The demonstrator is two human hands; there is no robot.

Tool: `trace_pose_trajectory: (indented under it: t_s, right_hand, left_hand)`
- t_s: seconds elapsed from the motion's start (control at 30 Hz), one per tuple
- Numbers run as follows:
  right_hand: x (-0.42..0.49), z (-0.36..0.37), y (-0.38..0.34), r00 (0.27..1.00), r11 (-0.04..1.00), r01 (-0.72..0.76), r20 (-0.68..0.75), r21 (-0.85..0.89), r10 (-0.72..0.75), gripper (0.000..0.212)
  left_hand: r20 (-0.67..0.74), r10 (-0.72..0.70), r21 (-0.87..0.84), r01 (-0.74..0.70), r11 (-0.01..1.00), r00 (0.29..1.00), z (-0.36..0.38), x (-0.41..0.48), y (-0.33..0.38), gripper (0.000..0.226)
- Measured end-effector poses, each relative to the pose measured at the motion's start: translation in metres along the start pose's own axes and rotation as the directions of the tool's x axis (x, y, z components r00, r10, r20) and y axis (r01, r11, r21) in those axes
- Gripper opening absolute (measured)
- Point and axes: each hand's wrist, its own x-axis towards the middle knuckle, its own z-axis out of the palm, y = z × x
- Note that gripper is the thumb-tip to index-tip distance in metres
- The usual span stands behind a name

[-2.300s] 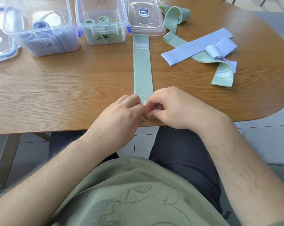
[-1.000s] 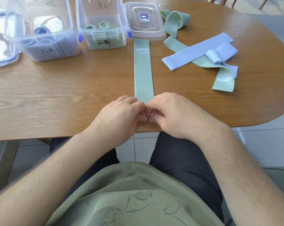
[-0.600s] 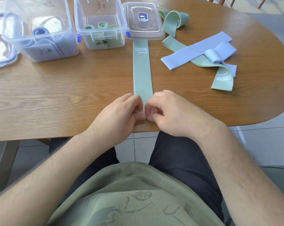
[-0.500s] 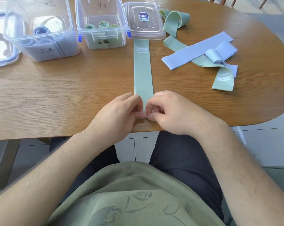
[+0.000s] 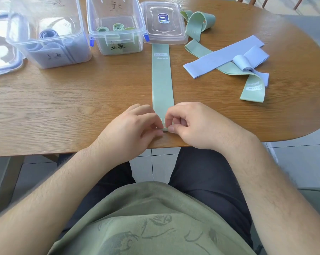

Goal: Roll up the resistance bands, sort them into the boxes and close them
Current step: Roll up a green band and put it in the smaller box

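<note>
Left grip [image 5: 135, 126], right grip [image 5: 190, 124]: band [image 5: 162, 80] end

The person wears an olive-green shirt [image 5: 155, 214] printed with a dark line drawing, filling the lower centre of the frame, and dark trousers [image 5: 208, 181] above it. Bare, lightly haired forearms [image 5: 262, 181] lead to the left hand [image 5: 133, 126] and right hand [image 5: 192, 122].
</note>
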Motion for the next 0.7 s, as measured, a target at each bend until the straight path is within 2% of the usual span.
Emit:
trace_pose_trajectory:
  t_s: [0.27, 0.37, 0.47, 0.7]
  right_hand:
    - [-0.003, 0.003, 0.004, 0.997, 0.999, 0.044, -0.06, -0.024, -0.046, 0.01]
    - [-0.003, 0.008, 0.006, 0.992, 0.993, 0.072, -0.095, -0.09, -0.08, 0.01]
    - [-0.005, 0.01, 0.007, 0.987, 0.987, 0.099, -0.112, -0.124, -0.113, 0.011]
    - [-0.011, 0.004, 0.007, 0.991, 0.994, 0.061, -0.112, -0.093, -0.071, 0.013]
  left_hand:
    - [-0.066, 0.09, 0.077, -0.085, 0.993, 0.994, 0.004, 0.003, -0.001, 0.016]
    - [-0.076, 0.111, 0.106, -0.102, 0.989, 0.991, 0.007, 0.001, 0.0, 0.018]
    - [-0.086, 0.093, 0.091, -0.085, 0.992, 0.992, 0.007, 0.0, 0.0, 0.021]
    - [-0.084, 0.033, 0.093, -0.025, 0.995, 0.996, 0.006, -0.002, 0.002, 0.022]
